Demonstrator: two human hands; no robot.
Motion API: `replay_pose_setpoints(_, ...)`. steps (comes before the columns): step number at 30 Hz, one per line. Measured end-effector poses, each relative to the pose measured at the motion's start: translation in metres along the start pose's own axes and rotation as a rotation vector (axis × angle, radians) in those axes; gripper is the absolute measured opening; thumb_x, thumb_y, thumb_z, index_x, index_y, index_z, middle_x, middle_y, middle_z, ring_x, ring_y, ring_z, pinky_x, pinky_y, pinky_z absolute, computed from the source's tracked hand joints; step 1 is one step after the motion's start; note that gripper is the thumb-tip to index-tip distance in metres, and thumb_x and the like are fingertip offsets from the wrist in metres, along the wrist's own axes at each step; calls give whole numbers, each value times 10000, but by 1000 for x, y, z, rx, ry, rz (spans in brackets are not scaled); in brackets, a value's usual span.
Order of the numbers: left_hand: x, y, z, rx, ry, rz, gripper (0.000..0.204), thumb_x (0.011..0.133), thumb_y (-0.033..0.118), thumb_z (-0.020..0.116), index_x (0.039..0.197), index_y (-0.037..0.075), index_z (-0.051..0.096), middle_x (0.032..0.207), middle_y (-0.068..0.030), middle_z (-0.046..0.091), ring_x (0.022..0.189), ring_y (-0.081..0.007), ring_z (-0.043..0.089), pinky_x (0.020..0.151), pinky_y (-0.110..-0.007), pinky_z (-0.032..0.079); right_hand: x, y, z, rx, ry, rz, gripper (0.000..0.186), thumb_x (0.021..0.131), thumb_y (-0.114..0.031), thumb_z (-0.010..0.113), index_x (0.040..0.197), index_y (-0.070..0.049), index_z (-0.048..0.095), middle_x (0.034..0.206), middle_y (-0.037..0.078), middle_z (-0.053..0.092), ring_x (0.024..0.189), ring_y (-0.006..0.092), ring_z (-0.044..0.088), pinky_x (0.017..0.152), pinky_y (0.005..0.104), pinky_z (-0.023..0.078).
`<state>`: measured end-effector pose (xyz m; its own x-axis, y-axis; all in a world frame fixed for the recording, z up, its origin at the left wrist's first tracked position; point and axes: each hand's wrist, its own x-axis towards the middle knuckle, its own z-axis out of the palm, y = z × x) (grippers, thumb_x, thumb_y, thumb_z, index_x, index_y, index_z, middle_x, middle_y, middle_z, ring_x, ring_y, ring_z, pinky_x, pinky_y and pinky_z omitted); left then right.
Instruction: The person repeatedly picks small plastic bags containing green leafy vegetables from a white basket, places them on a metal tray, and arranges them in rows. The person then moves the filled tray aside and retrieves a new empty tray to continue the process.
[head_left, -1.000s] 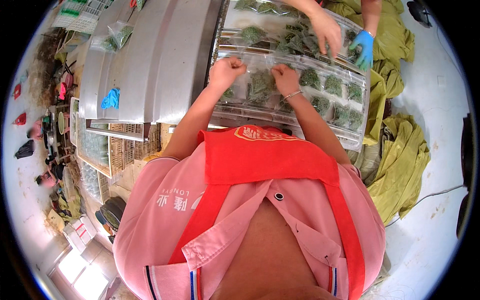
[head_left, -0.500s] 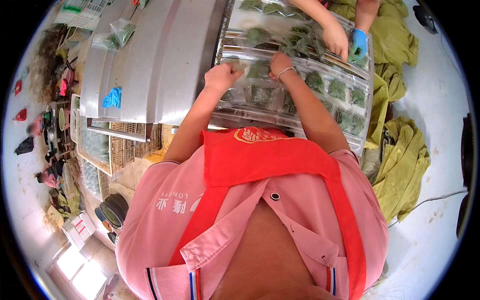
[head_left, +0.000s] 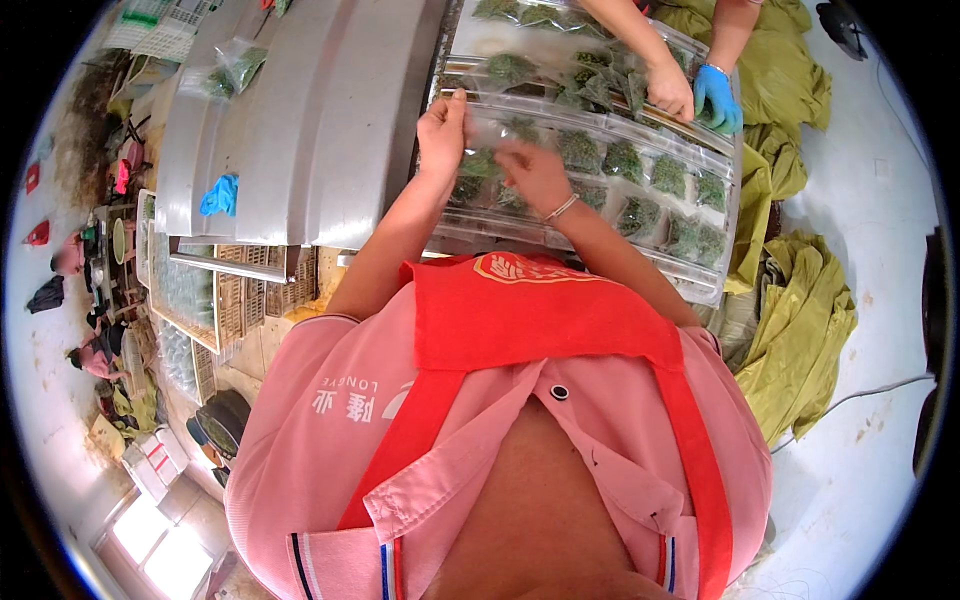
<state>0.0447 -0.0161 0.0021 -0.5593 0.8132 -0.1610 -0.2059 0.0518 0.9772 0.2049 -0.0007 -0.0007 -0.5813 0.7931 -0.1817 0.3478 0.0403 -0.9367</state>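
My left hand (head_left: 440,130) is closed at the left side of a metal tray rack (head_left: 727,250), its fingertips raised by a clear plastic film; what it grips I cannot make out. My right hand (head_left: 530,175), blurred, is a little right of and below it, over a clear bag of greens (head_left: 480,162); whether it holds anything is unclear. Rows of bagged greens (head_left: 668,175) lie in the rack. A co-worker's bare hand (head_left: 670,90) and blue-gloved hand (head_left: 717,100) are at the rack's upper right.
A steel surface (head_left: 300,130) adjoins the rack on the left, with a blue glove (head_left: 219,195) and bags of greens (head_left: 235,68) on it. Crates (head_left: 235,290) stand below it. Yellow-green sheeting (head_left: 800,340) lies at the right. More people (head_left: 95,355) are at the far left.
My left hand has moved up and slightly left. My right hand rose, then moved down and left. The co-worker's bare hand has shifted slightly right.
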Motion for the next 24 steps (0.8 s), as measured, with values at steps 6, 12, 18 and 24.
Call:
replay_pose_setpoints(6, -12, -7, -18, -58, -338, -34, 194, 851, 108, 616, 989, -30, 618, 923, -107, 668, 850, -128, 623, 797, -245, 468, 11, 23, -19, 265, 158, 142, 239, 887, -161, 531, 1046, -8, 622, 755, 115, 648, 595, 132, 635, 521, 257, 502)
replay_pose_setpoints(12, -6, -9, -29, 448, -177, 43, 203, 812, 171, 658, 910, -7, 655, 786, -76, 683, 659, -133, 638, 624, -271, 491, 31, 41, -23, -342, 181, 7, 275, 830, -243, 589, 1022, -47, 612, 757, 137, 636, 733, 286, 636, 670, 370, 498)
replay_pose_setpoints(18, -4, -6, -42, 1367, -116, 473, 320, 760, 294, 621, 979, 67, 566, 661, -108, 639, 605, -273, 635, 532, -385, 491, 55, 28, -4, -441, 215, 55, 279, 798, -277, 603, 977, -80, 517, 813, 156, 642, 805, 343, 617, 713, 420, 473)
replay_pose_setpoints(24, -2, -17, -47, 1778, -234, 306, 364, 766, 129, 547, 1107, 40, 455, 670, -100, 649, 612, -284, 650, 520, -415, 501, 80, 35, 21, -572, -160, -51, 200, 797, -191, 568, 934, -55, 617, 890, 192, 642, 835, 353, 620, 739, 429, 491)
